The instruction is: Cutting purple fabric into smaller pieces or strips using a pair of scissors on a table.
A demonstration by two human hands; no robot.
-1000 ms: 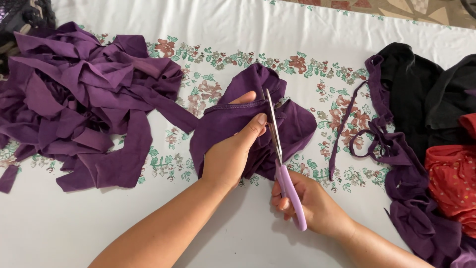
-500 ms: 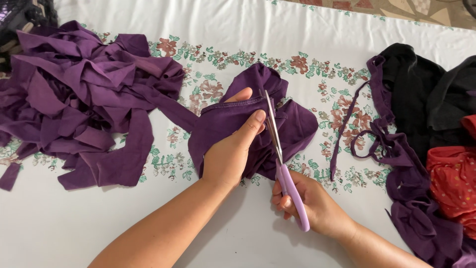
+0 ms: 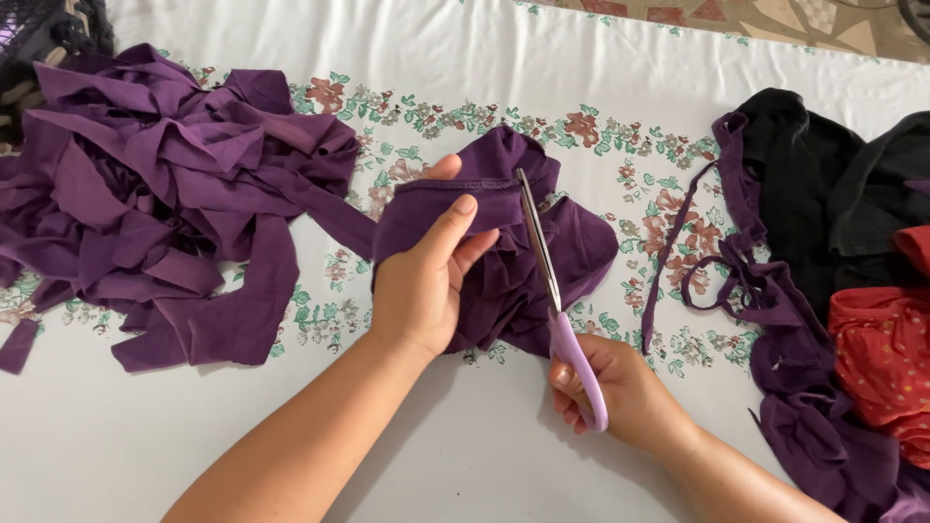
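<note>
left hand (image 3: 421,286) pinning purple cloth (image 3: 504,252), scissors (image 3: 552,291) cutting

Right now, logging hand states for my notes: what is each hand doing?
Left hand: closed on the purple cloth.
Right hand: closed on the purple-handled scissors.
</note>
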